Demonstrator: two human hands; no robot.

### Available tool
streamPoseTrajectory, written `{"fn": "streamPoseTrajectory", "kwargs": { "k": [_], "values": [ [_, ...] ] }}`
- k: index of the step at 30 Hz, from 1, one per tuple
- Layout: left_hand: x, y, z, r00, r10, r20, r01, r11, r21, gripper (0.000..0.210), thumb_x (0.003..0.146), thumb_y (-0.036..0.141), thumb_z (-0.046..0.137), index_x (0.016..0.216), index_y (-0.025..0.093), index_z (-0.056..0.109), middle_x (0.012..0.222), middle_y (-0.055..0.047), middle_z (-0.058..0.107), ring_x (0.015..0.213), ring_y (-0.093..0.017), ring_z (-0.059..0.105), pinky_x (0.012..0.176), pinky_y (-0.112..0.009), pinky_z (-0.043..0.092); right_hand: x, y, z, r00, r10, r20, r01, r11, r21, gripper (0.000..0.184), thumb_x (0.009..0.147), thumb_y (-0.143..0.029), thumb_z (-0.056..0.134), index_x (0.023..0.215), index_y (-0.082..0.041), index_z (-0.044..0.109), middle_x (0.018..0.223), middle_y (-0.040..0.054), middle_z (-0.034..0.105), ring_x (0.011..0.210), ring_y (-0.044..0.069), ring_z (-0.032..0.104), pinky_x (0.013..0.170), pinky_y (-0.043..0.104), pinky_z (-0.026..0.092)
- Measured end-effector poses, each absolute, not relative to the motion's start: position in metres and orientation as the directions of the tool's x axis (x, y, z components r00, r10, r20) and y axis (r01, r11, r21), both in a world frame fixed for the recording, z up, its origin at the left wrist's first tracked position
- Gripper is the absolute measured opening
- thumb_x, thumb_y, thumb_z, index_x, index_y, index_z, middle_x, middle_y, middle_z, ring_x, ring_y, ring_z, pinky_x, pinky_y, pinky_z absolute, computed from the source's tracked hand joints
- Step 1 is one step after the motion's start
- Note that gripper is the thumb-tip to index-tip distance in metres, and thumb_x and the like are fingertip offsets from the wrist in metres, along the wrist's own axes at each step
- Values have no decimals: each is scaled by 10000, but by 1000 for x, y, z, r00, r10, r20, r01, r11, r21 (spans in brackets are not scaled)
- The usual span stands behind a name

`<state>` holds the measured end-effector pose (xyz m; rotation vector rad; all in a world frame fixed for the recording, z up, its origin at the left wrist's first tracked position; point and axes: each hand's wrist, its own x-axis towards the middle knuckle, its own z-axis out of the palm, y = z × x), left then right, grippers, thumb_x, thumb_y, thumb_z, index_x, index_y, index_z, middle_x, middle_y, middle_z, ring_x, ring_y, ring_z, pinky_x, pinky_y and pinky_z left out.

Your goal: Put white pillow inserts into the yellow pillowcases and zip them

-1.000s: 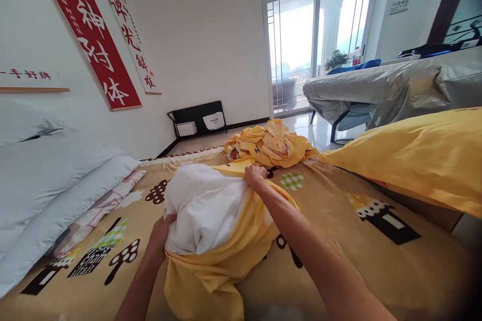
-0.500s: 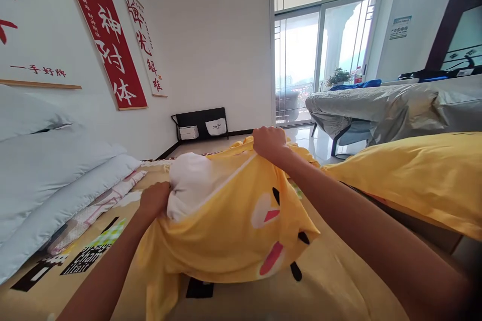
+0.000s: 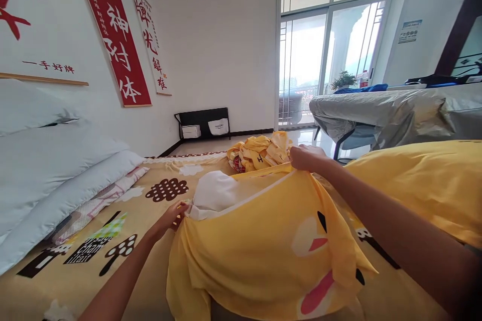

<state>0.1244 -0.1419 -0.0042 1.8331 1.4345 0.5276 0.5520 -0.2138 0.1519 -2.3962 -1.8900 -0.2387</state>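
A yellow pillowcase (image 3: pixel 259 241) with a cartoon print in white, pink and black hangs between my hands, its open side facing up and away. Part of a white pillow (image 3: pixel 216 190) shows in the opening at the left; the rest of it is hidden by the cloth. My left hand (image 3: pixel 176 214) pinches the left corner of the opening beside the pillow. At the right end of the white-lined edge, my right hand (image 3: pixel 308 158) is closed around the gathered cloth. The lower part of the case rests over the bed.
Beneath is a tan patterned bedsheet (image 3: pixel 150 241). Crumpled yellow cloth (image 3: pixel 259 151) lies just beyond the pillowcase. White pillows (image 3: pixel 68 160) are stacked at the left, and a plump yellow pillow (image 3: pixel 425 180) sits at the right. A covered table (image 3: pixel 369 105) stands behind it.
Both hands have moved right and down with the pillowcase, which is now spread wider. The crumpled yellow cloth beyond it has come into fuller view.
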Motion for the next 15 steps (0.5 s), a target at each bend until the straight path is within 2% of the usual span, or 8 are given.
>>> {"fn": "streamPoseTrajectory", "kwargs": {
  "k": [3,5,8,12,15],
  "values": [
    [117,-144,-6,332,925,-184,609,-61,791,517,750,664,397,923,199,543,827,-5,545,632,-122,533,510,-218,426,557,-216,147,197,974,108,974,-207,90,205,751,-132,545,857,-128,721,824,149,683,747,264,658,612,321,447],
    [119,-139,-3,343,918,-196,613,-61,788,503,710,649,479,882,188,585,863,-26,574,683,-133,548,512,-210,429,553,-218,145,167,981,102,975,-179,131,238,750,-130,532,901,-132,716,902,156,688,813,279,660,625,319,445],
    [128,-130,1,330,920,-211,655,-62,753,489,741,622,470,872,177,624,887,-42,612,726,-146,563,516,-212,434,543,-223,146,119,989,91,973,-134,185,284,756,-134,519,978,-141,696,1004,158,680,903,297,649,649,319,442],
    [153,-125,-11,267,919,-290,796,-41,604,308,787,444,585,862,151,644,836,-34,651,723,-158,596,557,-247,464,534,-229,149,114,989,90,964,-132,229,299,783,-158,502,1027,-168,675,1043,139,673,933,285,644,681,319,446],
    [174,-125,-26,161,950,-267,896,-27,444,204,834,332,635,864,130,624,862,-34,648,780,-151,611,687,-302,508,534,-232,144,141,986,88,960,-158,230,302,773,-149,518,1029,-158,678,1029,153,674,955,302,639,706,342,454]
  ]
}}
